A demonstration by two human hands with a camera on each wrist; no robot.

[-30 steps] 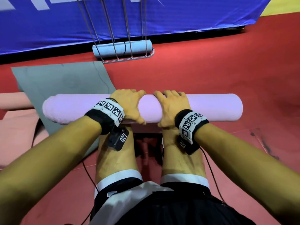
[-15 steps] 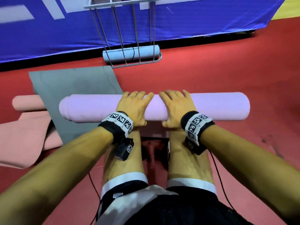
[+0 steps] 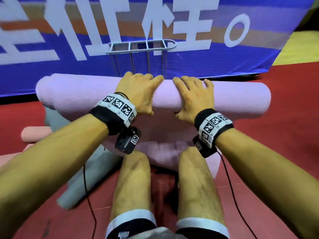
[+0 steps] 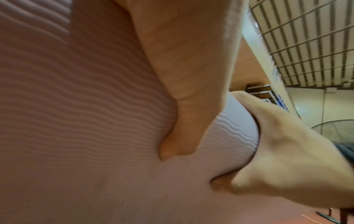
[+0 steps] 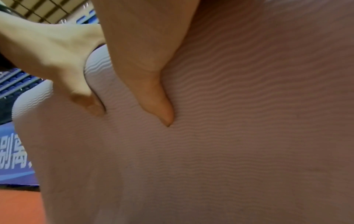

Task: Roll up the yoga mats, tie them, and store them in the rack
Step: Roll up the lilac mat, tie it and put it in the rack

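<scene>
A rolled lilac yoga mat point(image 3: 241, 99) lies crosswise in front of me, held up off the red floor. My left hand point(image 3: 139, 90) and right hand point(image 3: 193, 95) grip its middle side by side, fingers over the top and thumbs underneath. A loose tail of the same mat point(image 3: 164, 144) hangs below the roll toward my knees. In the left wrist view my left thumb point(image 4: 182, 121) digs into the ribbed mat point(image 4: 76, 121). The right wrist view shows my right thumb point(image 5: 153, 91) pressed into the mat point(image 5: 249, 136). The light-blue wire rack point(image 3: 141, 47) stands behind the roll, its lower part hidden.
A blue banner point(image 3: 51, 69) with white lettering runs along the back. A grey mat point(image 3: 82, 178) lies partly unrolled at lower left, and a pink rolled mat point(image 3: 34, 135) lies at the left edge. My bare knees point(image 3: 133, 187) are below the hands. Red floor point(image 3: 284, 135) spreads to the right.
The lilac roll has risen from the floor and now sits in front of the banner. Both hands kept their grip. The view has tilted up toward the rack's top.
</scene>
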